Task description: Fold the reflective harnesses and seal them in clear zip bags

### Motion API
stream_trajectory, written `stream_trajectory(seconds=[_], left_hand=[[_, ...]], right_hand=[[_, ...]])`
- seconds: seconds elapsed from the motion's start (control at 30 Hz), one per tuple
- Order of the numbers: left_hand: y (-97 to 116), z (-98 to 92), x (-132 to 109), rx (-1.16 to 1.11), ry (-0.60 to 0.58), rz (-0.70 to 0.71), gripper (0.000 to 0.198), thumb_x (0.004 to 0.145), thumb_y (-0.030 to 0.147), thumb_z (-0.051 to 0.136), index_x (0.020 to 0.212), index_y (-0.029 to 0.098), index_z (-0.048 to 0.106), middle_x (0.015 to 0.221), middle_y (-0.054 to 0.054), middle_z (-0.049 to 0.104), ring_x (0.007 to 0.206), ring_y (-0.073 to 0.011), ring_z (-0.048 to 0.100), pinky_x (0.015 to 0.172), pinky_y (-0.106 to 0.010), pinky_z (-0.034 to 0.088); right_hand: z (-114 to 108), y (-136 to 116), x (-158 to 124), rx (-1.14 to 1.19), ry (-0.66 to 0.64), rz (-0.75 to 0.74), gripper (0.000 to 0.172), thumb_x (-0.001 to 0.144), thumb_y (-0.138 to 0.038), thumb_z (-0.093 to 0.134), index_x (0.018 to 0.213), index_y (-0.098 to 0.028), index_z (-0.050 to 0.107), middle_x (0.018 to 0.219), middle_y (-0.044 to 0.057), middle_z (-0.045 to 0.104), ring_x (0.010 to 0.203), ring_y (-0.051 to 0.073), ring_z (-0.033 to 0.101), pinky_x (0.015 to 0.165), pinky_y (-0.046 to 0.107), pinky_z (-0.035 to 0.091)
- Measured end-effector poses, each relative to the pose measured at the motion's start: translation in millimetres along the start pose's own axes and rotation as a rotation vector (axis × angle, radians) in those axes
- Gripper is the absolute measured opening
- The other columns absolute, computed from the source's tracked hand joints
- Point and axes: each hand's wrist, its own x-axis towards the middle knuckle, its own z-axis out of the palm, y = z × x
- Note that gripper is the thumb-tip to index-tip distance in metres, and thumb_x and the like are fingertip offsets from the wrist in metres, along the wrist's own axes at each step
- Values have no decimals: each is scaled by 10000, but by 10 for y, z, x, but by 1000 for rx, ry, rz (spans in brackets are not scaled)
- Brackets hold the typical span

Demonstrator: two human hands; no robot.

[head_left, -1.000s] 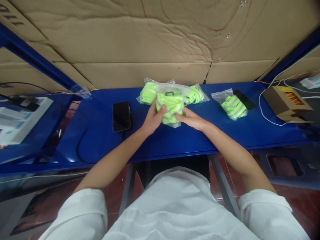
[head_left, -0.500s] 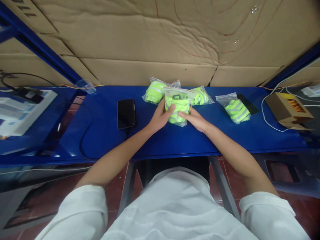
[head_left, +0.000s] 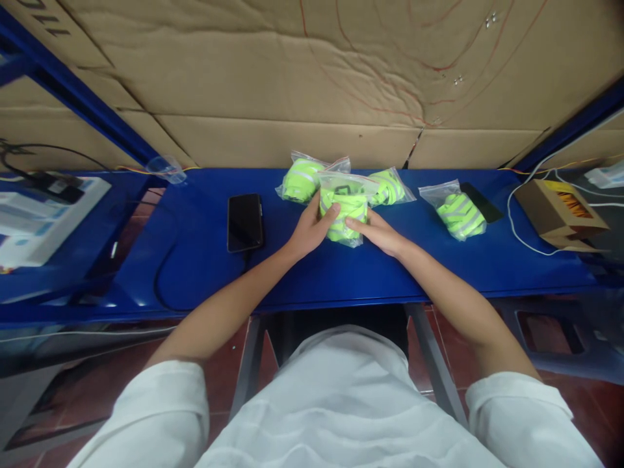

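Between my two hands is a clear zip bag with folded neon-yellow reflective straps inside, a dark buckle showing near its top. My left hand grips its left side, thumb across the front. On the right side my right hand closes on it, thumb pressed to the front; the other fingers are partly hidden behind. Just behind it lie two similar bags, a left one and a right one, partly covered. A further bag of neon straps rests apart to the right.
On the blue table, a black smartphone lies left of my hands. A clear plastic cup is tipped at the back left. At the right stand a small cardboard box and a white cable. A cardboard sheet rises behind.
Almost nothing differs. The whole view has shifted very slightly; both hands keep the same grip on the bag.
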Motion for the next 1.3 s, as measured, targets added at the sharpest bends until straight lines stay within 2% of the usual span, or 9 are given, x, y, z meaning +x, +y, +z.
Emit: stream_trajectory(seconds=[0.37, 0.47, 0.57, 0.73, 0.83, 0.93, 1.03, 1.17, 1.3], left_hand=[[-2, -33, 0, 91, -1, 20, 785, 961, 751, 576, 1514, 196, 547, 1513, -149, 634, 1389, -324, 617, 1182, -454, 519], [-10, -49, -10, 93, -37, 44, 758, 993, 755, 497, 1573, 266, 492, 1470, -134, 641, 1164, -259, 708, 938, -375, 624], [-2, -43, -33, 77, -109, 82, 672, 1028, 692, 488, 1587, 319, 466, 1301, -108, 670, 945, -176, 699, 730, -280, 589], [26, 17, -75, 135, -121, 99, 506, 1020, 483, 624, 1480, 285, 549, 1242, -95, 657, 964, -156, 683, 754, -262, 558], [36, 25, -75, 157, -95, 89, 442, 1010, 415, 637, 1421, 265, 580, 1245, -98, 658, 956, -150, 682, 748, -257, 548], [56, 3, -62, 150, -68, 85, 392, 1006, 395, 636, 1372, 256, 605, 1240, -93, 660, 945, -146, 678, 749, -257, 547], [89, -14, -55, 166, -51, 93, 359, 1003, 377, 642, 1338, 248, 626, 1224, -85, 676, 938, -141, 681, 761, -257, 547], [123, 0, -67, 201, -53, 124, 283, 1004, 355, 643, 1261, 239, 656, 1262, -86, 690, 954, -140, 689, 760, -250, 553], [85, -32, -49, 295, -14, 187, 235, 1007, 329, 624, 1219, 238, 669, 1238, -80, 676, 979, -154, 686, 759, -262, 573]], right_hand=[[-5, 14, 7, -72, 50, -50, 784, 772, -657, 861, 1372, -196, 655, 1424, 110, 709, 1340, 337, 664, 1198, 529, 520], [-87, -88, -3, -42, 217, -123, 761, 706, -623, 917, 1298, -205, 682, 1368, 114, 735, 1294, 339, 690, 1161, 529, 551], [-244, -255, 4, 86, 416, -247, 691, 781, -670, 833, 1277, -213, 688, 1365, 117, 729, 1307, 327, 687, 1142, 520, 564], [-649, -434, 62, 264, 748, -309, 640, 941, -712, 588, 1397, -263, 607, 1523, 79, 612, 1411, 278, 610, 1085, 504, 596], [-933, -371, 108, 350, 907, -228, 685, 993, -730, 432, 1503, -276, 498, 1606, 88, 513, 1400, 233, 608, 1064, 462, 605], [-1147, -229, 157, 432, 993, -88, 739, 1012, -752, 263, 1527, -269, 481, 1547, 130, 526, 1314, 224, 665, 1032, 444, 613], [-1212, -97, 199, 401, 969, -63, 766, 1014, -752, 209, 1522, -250, 485, 1486, 165, 548, 1273, 242, 692, 1044, 468, 599], [-1083, 6, 233, 235, 850, -127, 680, 999, -744, 315, 1402, -261, 572, 1471, 155, 588, 1312, 263, 674, 1065, 489, 578], [-843, 60, 226, -147, 652, -134, 585, 932, -723, 549, 1225, -237, 692, 1374, 125, 680, 1294, 284, 660, 1095, 501, 553]])
